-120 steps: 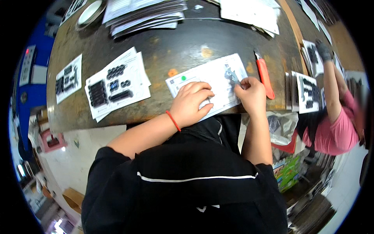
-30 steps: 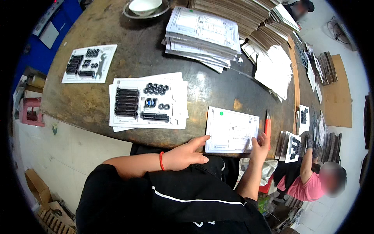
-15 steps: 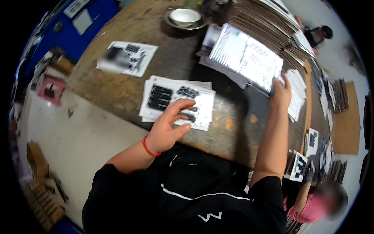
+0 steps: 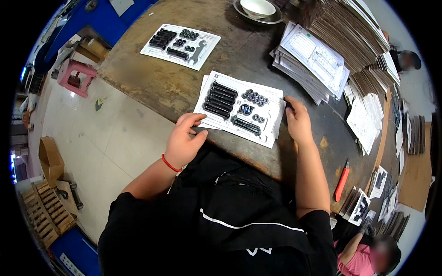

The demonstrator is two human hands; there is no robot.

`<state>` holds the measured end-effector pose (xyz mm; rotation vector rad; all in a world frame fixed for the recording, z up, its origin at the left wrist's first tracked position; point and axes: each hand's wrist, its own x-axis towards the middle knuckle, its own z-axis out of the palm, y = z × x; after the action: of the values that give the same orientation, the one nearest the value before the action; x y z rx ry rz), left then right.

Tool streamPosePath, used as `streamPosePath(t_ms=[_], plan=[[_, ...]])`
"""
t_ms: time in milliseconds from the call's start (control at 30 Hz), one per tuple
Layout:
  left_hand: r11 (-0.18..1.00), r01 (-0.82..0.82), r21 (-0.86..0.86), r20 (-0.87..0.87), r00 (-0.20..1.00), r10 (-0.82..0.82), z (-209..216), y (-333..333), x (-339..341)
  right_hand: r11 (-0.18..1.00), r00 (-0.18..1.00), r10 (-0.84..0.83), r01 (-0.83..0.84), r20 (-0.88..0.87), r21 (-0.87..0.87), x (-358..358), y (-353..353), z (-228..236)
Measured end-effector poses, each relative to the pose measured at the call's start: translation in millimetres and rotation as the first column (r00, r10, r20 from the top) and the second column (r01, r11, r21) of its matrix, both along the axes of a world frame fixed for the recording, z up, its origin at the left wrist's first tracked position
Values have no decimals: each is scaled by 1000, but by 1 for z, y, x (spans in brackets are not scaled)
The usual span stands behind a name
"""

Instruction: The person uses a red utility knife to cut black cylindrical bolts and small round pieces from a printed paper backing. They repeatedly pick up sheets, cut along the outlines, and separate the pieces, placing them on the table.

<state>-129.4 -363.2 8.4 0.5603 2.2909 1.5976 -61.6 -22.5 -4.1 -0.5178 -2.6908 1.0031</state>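
Observation:
In front of me a white hardware card lies on a small uneven stack at the table's near edge. It bears black bolts, dark nuts, small blue-black fittings and a wrench. My left hand, with a red band on its wrist, is at the stack's left corner. Its thumb stands apart from slightly curled fingers, and nothing is in its grasp. My right hand rests by the stack's right edge, fingers bent and thumb apart, holding nothing visible; fingertip contact there is unclear.
Another hardware card lies farther left. A pile of printed cards stands far right before tall cardboard stacks. A bowl sits in a metal dish at the back. A red-handled cutter lies right. A person in pink works at lower right.
My right hand has left the printed-card pile and come down to the stack's right edge. My left hand has moved off the card's face to its left corner. The whole view has shifted.

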Motion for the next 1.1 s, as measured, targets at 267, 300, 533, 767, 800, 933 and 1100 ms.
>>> streamPosePath(t_ms=[267,300,533,767,800,933,1100], plan=[[909,363,205,620,670,-408,-10,31,36,990,996,-82,77,-41,-116,20,-12,-7],[904,377,204,680,609,-408,-13,34,43,986,993,-110,104,-40,-132,26,-17,-8],[892,395,219,782,476,-402,-34,34,63,972,985,-174,175,17,-155,76,-57,-9],[944,268,191,705,632,-322,-43,-9,62,979,995,-34,53,96,-197,97,-87,11],[944,265,194,686,652,-324,-53,-19,57,983,997,-25,39,78,-178,95,-86,7],[987,-4,158,626,774,-97,-63,-64,40,998,997,-58,59,45,-23,86,-75,2],[925,-313,213,556,818,149,-72,-84,5,998,998,-29,26,-50,-57,61,-69,13]])
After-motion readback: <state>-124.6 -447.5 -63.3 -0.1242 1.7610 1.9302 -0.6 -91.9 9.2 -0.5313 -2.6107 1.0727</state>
